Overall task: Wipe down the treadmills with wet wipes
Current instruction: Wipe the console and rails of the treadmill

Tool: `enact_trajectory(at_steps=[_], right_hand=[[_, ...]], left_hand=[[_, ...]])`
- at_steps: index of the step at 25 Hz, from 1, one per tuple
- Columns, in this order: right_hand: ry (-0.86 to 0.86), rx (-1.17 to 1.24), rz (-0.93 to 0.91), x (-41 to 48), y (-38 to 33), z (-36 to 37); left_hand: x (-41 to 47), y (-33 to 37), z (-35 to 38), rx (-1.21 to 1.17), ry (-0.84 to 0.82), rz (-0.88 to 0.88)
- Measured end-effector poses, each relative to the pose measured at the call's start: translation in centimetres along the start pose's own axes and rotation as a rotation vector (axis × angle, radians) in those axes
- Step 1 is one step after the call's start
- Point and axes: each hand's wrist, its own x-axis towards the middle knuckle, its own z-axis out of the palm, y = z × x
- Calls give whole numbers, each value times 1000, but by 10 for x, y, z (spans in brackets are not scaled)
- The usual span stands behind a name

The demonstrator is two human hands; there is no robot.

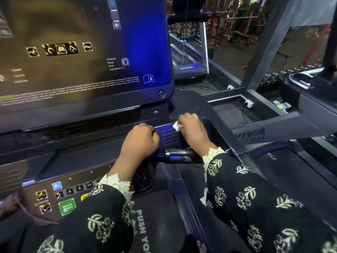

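Head view looks down on the treadmill console point(109, 143), and the whole matter sits between the two hands. The right hand point(193, 130) has its fingers point(185, 118) curled tight round a small white wet wipe point(176, 126), bunched so that only a corner pokes out on the left of the knuckles. That corner touches the far right end of the slatted vent panel point(170, 136), whose ribs run left to right across the gap between the hands.

The left hand point(141, 138) rests at the left end of the same panel, curled into a loose fist with nothing visible in it. What lies under the palm is hidden.

So the unwiped run of slats lies to the left of the wipe, along the ribs, and the right hand is plainly the nearer one. I'd judge a sweep leftward along the slats to be the natural stroke, and the left fist stands in its path at the far end.

Just near of both hands, the glossy black handlebar point(182, 155) lies crosswise, its long axis also left to right, passing under the right wrist. Up and to the left stands the big display screen point(73, 52), well apart from the wipe, with the button panel point(69, 196) nearer, under the left sleeve point(102, 216).
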Motion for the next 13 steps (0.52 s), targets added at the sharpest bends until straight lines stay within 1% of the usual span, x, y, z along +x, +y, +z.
enact_trajectory(at_steps=[2, 3, 4, 5, 7, 8, 10, 11, 13], right_hand=[[-170, -45, -198, 3, 1, -9], [-236, -89, -254, 4, 9, -14], [-264, -138, -261, 5, 20, -18], [-252, -175, -197, 3, 32, -21], [-188, -245, 16, -6, 48, -23], [-175, -297, 80, -11, 47, -21], [-194, -332, 129, -16, 34, -12], [-202, -290, 150, -15, 27, -8], [-198, -121, 201, -9, 18, -4]], left_hand=[[0, 0, 1, 3, 8, -32], [-1, 0, 2, 2, 8, -37], [-2, -1, 2, -1, 11, -32], [-3, -1, 2, -7, 10, -27], [-4, -2, 2, -18, 15, -27], [-4, -1, 2, -21, 20, -26], [-6, -1, 2, -21, 25, -21], [-7, 0, 2, -23, 26, -17], [-5, 0, 3, -24, 27, -16]])
